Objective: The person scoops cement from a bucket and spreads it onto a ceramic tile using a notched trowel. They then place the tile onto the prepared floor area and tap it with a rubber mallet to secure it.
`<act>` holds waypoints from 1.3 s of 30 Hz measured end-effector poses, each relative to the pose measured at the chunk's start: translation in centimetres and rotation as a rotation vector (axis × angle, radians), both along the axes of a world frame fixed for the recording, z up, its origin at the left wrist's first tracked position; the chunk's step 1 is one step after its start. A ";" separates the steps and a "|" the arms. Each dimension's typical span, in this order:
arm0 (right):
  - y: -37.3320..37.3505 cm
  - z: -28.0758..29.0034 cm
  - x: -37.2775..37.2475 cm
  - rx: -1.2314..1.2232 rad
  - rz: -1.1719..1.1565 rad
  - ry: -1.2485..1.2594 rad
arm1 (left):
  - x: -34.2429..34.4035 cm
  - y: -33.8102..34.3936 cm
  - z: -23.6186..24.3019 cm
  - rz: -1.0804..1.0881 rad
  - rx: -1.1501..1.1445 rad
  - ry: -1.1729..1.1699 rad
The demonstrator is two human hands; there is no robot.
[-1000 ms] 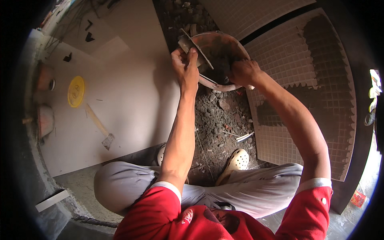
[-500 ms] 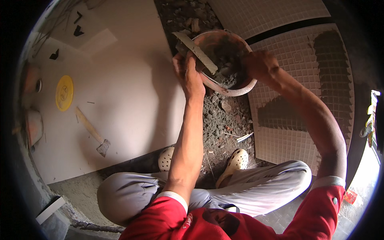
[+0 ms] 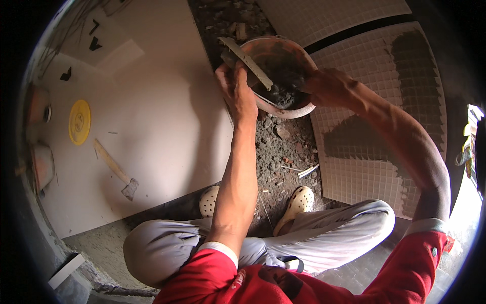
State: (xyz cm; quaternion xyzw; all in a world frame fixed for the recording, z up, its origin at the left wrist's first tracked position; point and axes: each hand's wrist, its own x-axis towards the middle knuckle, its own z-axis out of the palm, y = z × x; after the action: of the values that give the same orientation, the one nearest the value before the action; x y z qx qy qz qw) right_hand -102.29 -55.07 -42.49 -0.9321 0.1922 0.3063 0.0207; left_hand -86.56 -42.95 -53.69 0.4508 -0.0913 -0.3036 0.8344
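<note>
My left hand (image 3: 237,83) grips a long, flat metal trowel (image 3: 249,65) coated in grey mortar, tilted over the left side of a pale pinkish bowl (image 3: 288,112). Wet grey mortar (image 3: 283,93) lies inside the bowl. My right hand (image 3: 326,85) is closed at the bowl's right side, its fingertips and what they hold hidden. To the right, a tile (image 3: 354,177) lies with its gridded back up, partly spread with dark mortar.
A large glossy tile (image 3: 162,126) on the left bears a hammer-like tool (image 3: 116,169), a yellow disc (image 3: 79,121) and black clips (image 3: 95,44). Containers (image 3: 42,167) line the left edge. Rubble (image 3: 278,142) fills the gap; another tile (image 3: 329,15) lies behind.
My right hand has moved rightward and up from inside the bowl to its right side, then slightly down. The trowel in my left hand has turned to show more of its flat blade.
</note>
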 end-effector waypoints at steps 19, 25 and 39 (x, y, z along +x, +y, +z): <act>-2.4 3.9 -7.9 0.587 -0.583 -0.262 | 2.0 1.6 0.8 -0.022 -0.112 0.020; 1.7 3.7 -14.7 0.497 -0.822 -0.740 | 0.1 1.0 3.1 -0.232 -0.196 0.468; 12.1 -10.8 -17.0 0.070 -0.474 -1.311 | -6.4 1.5 5.7 -0.721 -0.458 0.765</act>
State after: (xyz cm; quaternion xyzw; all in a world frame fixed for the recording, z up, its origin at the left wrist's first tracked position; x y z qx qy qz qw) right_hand -119.29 -42.99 -53.29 -0.8564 0.3284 -0.3260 0.2289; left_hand -92.96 -41.50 -48.00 0.0566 0.0058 -0.6832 0.7280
